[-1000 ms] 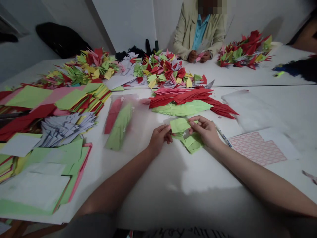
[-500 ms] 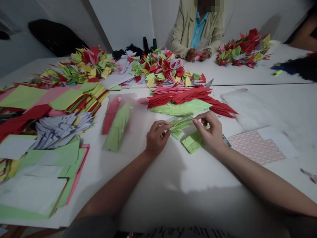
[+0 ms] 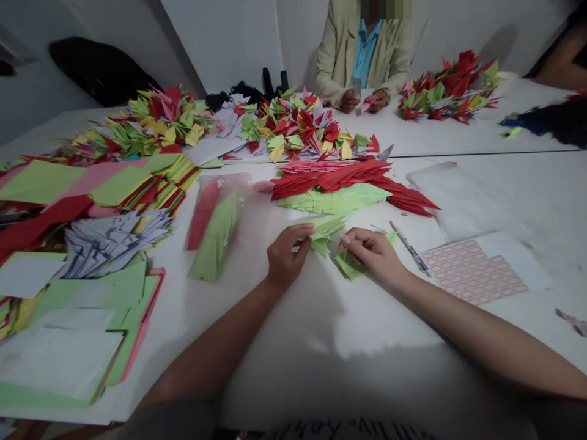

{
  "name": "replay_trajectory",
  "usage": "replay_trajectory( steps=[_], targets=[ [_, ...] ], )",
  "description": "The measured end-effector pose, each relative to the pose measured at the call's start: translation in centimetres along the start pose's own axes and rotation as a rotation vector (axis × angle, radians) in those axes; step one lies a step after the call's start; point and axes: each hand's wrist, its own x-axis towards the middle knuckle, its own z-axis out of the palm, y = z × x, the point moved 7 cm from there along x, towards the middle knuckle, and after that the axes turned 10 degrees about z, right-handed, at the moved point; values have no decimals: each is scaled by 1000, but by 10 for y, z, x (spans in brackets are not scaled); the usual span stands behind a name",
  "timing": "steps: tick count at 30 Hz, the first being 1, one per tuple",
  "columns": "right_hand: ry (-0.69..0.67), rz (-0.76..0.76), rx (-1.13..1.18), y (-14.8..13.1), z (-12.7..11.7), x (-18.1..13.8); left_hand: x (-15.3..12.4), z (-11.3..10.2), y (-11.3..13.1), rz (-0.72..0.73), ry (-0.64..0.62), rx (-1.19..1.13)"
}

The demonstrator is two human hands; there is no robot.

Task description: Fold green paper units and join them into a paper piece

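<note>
My left hand (image 3: 288,253) pinches a bundle of folded green paper (image 3: 329,227) at its left end, with the loose tips fanned out to the right. Just right of the bundle, my right hand (image 3: 372,249) is closed, thumb against fingers; whatever it grips is too small to make out. Partly under that hand, more folded green paper (image 3: 347,267) lies on the white table (image 3: 293,330). Behind both hands rest a long row of folded light-green paper (image 3: 334,198) and a row of red folded paper (image 3: 358,176). A pen (image 3: 409,247) lies beyond my right hand.
Clear plastic bags (image 3: 224,226) with red and green bundles lie left. Stacked coloured sheets (image 3: 132,305) fill the far left. A label sheet (image 3: 474,272) and a plastic sleeve (image 3: 458,195) are right. Heaped folded papers (image 3: 298,125) stand behind; a person (image 3: 364,67) sits opposite.
My right hand has come down and left, off the tips of the green bundle, uncovering the pen. The bundle's tips have spread in my left hand. The person opposite has parted their hands.
</note>
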Motion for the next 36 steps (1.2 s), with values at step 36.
replay_trajectory(
  steps=[36],
  targets=[
    [314, -589, -545, -33, -20, -10, -15, 13, -16, -215, 19, -374]
  ],
)
